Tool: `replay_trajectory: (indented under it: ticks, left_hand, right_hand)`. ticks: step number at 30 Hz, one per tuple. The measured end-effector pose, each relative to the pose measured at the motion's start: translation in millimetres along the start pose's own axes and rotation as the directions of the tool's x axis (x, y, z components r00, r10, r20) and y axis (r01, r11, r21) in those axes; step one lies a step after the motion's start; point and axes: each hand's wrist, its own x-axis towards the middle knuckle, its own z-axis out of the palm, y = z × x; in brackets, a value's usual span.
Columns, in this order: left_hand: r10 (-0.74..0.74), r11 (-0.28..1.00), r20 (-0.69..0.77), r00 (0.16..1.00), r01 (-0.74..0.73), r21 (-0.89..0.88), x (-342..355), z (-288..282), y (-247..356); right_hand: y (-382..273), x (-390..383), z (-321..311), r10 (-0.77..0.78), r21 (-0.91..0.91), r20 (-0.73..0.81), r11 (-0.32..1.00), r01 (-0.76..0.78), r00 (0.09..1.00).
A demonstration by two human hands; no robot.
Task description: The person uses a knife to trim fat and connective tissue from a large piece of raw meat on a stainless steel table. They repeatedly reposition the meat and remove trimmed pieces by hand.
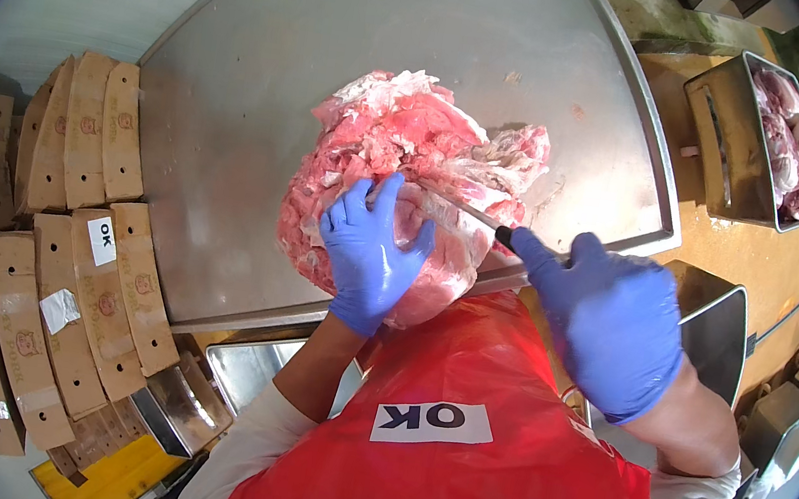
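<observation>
Smooth grey metal covers the broad, rimmed worktable (230, 157), with the person's glossy red apron (523, 387) nearest, at its close edge. The right hand (607, 322), in a blue glove, has its fingers wrapped around the black handle of a narrow-bladed metal knife (456, 202), whose blade lies against the meat. The left hand (374, 251), also blue-gloved, rests on the meat with its thumb held apart from the fingers. That large, pink, white-streaked piece of raw meat (417, 151) sits on the worktable near its close edge. Beyond, brown cardboard boxes (34, 302) stand stacked leftward; rightward, a rectangular metal bin (715, 140) holds pink meat cuts (796, 150).
</observation>
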Motion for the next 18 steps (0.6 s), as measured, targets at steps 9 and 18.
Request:
replay_trajectory:
  ticks: [9,18]
  left_hand:
    - [-0.115,0.993,-0.047,0.992,0.113,-0.041,1.5,-0.7,-10.4]
    - [-0.028,0.997,-0.116,0.993,0.020,-0.070,-2.3,3.0,-25.3]
  right_hand:
    - [-19.9,28.4,6.9,-0.151,-0.022,-0.009,0.988,0.151,0.988]
    - [-65.9,50.6,31.7,-0.274,-0.227,-0.015,0.938,0.263,0.962]
